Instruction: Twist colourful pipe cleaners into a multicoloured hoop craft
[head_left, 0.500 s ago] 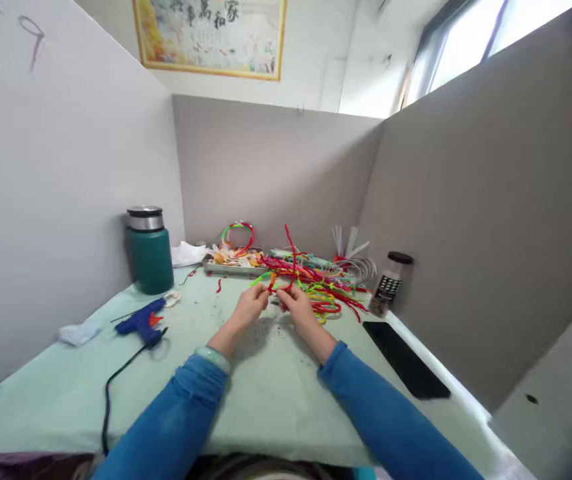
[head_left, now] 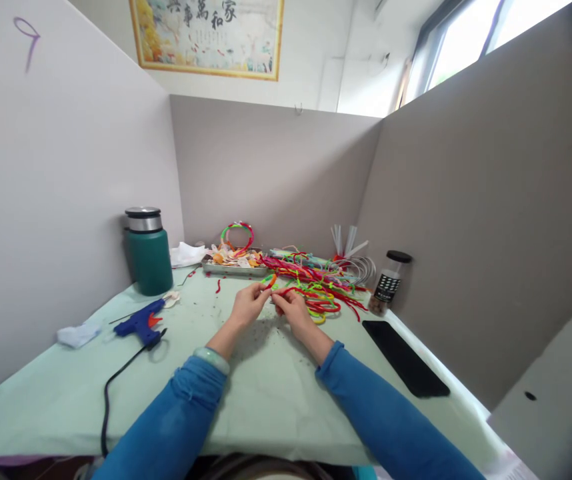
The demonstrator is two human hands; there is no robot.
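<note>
My left hand [head_left: 247, 305] is closed in a pinch on a pipe cleaner band [head_left: 269, 280] with green and orange parts. Close beside it, my right hand [head_left: 295, 312] pinches a red pipe cleaner [head_left: 283, 291] where it meets the band. The fingertips of both hands nearly touch, a little above the table, and they hide the joint between the two pieces. Just behind my right hand lies a tangle of red, green and yellow pipe cleaners [head_left: 327, 305].
On the left are a blue glue gun [head_left: 141, 322] with a cord and a green bottle [head_left: 149, 260]. A metal tray [head_left: 233, 270] at the back holds pale pieces and a colourful ring [head_left: 252, 235]. To the right stand a jar [head_left: 387, 287] and a flat black object [head_left: 406, 360].
The free end of the red pipe cleaner, which stood upright above my right hand, has come down. My hands have moved slightly closer together.
</note>
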